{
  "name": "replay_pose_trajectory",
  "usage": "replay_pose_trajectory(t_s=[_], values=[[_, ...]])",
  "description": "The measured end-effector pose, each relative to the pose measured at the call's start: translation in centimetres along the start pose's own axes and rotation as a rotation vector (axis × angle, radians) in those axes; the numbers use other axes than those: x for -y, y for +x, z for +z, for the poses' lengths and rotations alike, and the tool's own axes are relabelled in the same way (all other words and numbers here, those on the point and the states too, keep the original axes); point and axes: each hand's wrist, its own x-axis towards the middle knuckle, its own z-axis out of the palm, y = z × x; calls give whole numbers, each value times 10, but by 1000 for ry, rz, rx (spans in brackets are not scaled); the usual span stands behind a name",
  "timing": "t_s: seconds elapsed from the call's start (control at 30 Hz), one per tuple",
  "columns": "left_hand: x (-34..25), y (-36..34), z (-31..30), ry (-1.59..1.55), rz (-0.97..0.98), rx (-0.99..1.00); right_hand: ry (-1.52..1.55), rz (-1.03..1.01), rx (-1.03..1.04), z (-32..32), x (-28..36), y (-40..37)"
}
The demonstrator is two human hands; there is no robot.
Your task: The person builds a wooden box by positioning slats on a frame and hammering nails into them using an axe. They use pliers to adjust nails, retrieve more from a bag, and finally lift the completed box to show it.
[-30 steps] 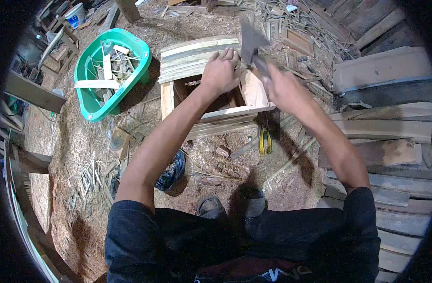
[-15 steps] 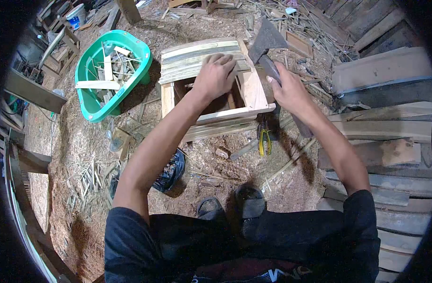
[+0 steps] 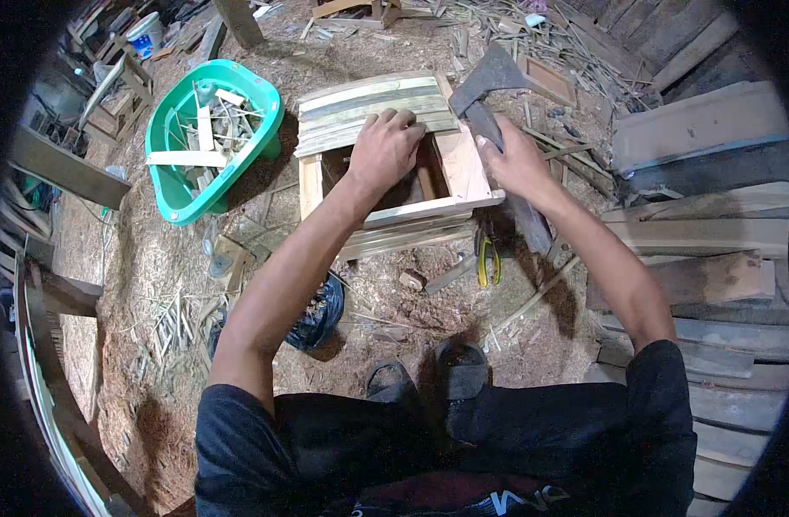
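A wooden box (image 3: 394,209) stands on the ground before me, its curved top partly covered by pale slats (image 3: 369,99) and its near part an open gap. My left hand (image 3: 384,151) lies over the near edge of the slats, fingers bent on the lowest slat; its thumb is hidden. An axe (image 3: 489,82) with a broad dark head and wooden handle is in my right hand (image 3: 517,162). That hand wraps the handle just below the head, beside the box's right side. The axe head points up and away, apart from the slats.
A green plastic tub (image 3: 270,103) of wood scraps stands left of the box. Yellow-handled pliers (image 3: 489,261) and a small wood block (image 3: 412,279) lie in front. A black plastic bag (image 3: 321,319) sits near my feet. Stacked boards (image 3: 696,237) line the right side.
The fingers of my left hand are more bent and sit slightly nearer to me on the slats. My right hand keeps its hold on the axe. The whole view has shifted slightly.
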Motion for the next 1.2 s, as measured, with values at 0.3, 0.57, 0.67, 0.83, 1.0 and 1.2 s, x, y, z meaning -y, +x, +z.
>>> replay_pose_trajectory(t_s=[0.3, 0.57, 0.67, 0.83, 1.0, 1.2], values=[[0, -2, 6, -103, -82, -156, -17, -60, -6, 4, 4, 1], [3, -2, 9, -103, -40, -181, -92, -36, -6, 4, 6, -1], [1, -2, 6, -103, -46, -169, -75, -42, 6, 5, 7, -2], [0, -2, 6, -112, -66, -132, -82, -37, 3, 4, 12, -2], [2, -2, 8, -144, -63, -124, -105, -29, 30, 0, 15, -2], [3, -2, 7, -203, -83, -141, -45, -1, 54, 0, 17, -1]])
